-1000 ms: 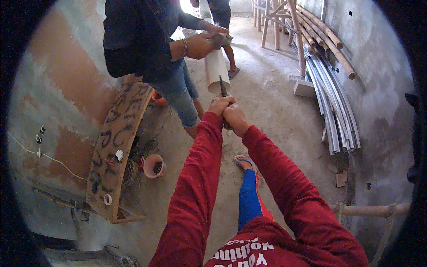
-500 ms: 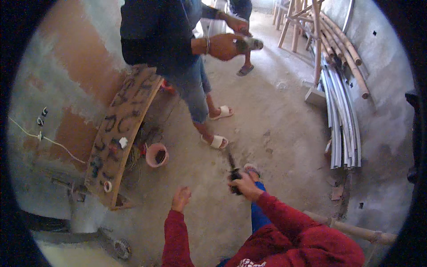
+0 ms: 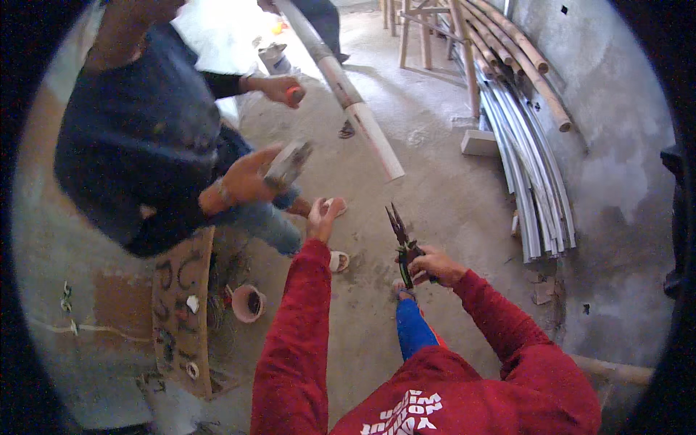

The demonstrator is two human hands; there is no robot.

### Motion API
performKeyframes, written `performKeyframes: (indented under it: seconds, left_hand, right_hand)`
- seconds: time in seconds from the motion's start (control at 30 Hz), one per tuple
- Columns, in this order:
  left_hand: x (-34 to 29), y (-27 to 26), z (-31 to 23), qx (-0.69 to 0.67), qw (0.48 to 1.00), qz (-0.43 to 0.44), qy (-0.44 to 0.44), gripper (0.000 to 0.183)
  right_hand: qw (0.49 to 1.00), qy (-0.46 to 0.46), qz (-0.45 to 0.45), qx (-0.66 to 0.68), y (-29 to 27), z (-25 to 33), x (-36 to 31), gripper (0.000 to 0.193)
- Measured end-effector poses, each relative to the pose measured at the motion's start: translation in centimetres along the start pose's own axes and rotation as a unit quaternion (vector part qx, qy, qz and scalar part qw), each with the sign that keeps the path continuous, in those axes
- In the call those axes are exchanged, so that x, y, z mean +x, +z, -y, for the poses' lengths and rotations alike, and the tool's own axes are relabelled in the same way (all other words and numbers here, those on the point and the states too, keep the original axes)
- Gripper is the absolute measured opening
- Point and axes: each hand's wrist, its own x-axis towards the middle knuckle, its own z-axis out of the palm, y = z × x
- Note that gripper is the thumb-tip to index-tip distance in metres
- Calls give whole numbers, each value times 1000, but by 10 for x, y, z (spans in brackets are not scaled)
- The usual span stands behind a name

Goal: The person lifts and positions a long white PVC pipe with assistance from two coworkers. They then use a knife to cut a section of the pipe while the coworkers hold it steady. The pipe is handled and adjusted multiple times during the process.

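Observation:
My right hand is wrapped around the handles of long-nose pliers. Their dark jaws point up and away from me, slightly parted. My left hand reaches forward empty, its fingers loosely apart, near the co-worker's lower leg in the picture. Ahead on the left, the co-worker's hand grips a blurred greyish tool. A small orange thing shows in that person's other hand. Beyond my pliers, the lower end of a long white pipe slants down; another hand touches its top.
Metal channels and bamboo poles lie along the right wall, near a pale block. A wooden stand rises at the back. On the left are a marked board and a pink bucket.
Both my hands have moved forward, the left one farther, and the pliers are raised. The co-worker has shifted left and nearer. The white pipe has come into view.

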Motion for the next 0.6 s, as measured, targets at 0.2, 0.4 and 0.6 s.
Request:
performKeyframes:
  seconds: [0.2, 0.4, 0.6]
  left_hand:
    - [170, 147, 31, 84, 985, -59, -139, 95]
    - [221, 168, 37, -270, 949, 86, -138, 80]
    - [188, 173, 2, -296, 940, 127, -109, 79]
  right_hand:
    - [995, 81, -56, -9, -77, 11, 4, 40]
    - [995, 76, -57, -26, -89, 16, 40, 31]
    - [995, 30, -99, -12, -71, 50, 84, 13]
